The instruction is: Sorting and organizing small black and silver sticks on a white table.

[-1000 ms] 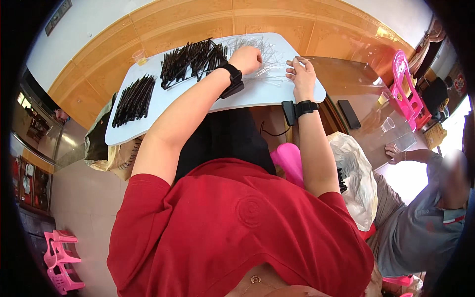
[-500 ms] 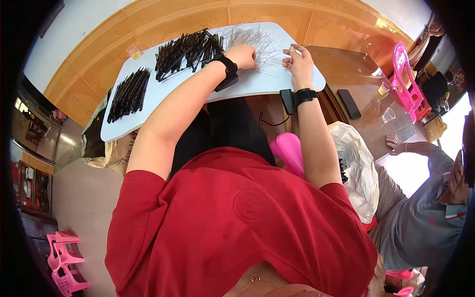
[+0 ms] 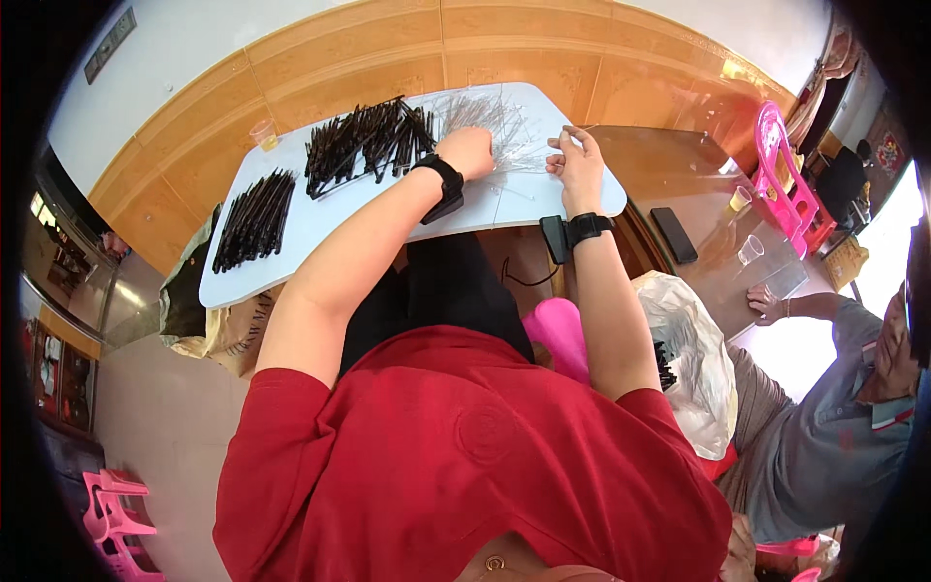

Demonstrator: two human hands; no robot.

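My left hand (image 3: pixel 467 152) is closed at the near edge of a spread of thin, pale, wire-like strands (image 3: pixel 504 118). Its fingers face away, so what they hold is hidden. To the right, my right hand (image 3: pixel 579 167) is raised over the right end of the white table (image 3: pixel 388 206), its fingertips pinched together. A faint thin line shows by those fingertips, too fine to name. Left of my left hand lies a loose heap of dark, slender sticks (image 3: pixel 364 145). A neater row of the same dark sticks (image 3: pixel 254 221) lies at the table's left end.
A plastic cup (image 3: pixel 264 135) stands at the table's far left edge. On the brown table (image 3: pixel 640 160) at right are a phone (image 3: pixel 674 235) and two cups. A white bag (image 3: pixel 693 359) is beside my right arm. Another person's hand (image 3: pixel 766 305) rests on the brown table's edge.
The view has tilted, so the table sits lower in the picture. A white-tipped strand that stuck out by my left hand no longer shows there. Both hands keep roughly their places over the table.
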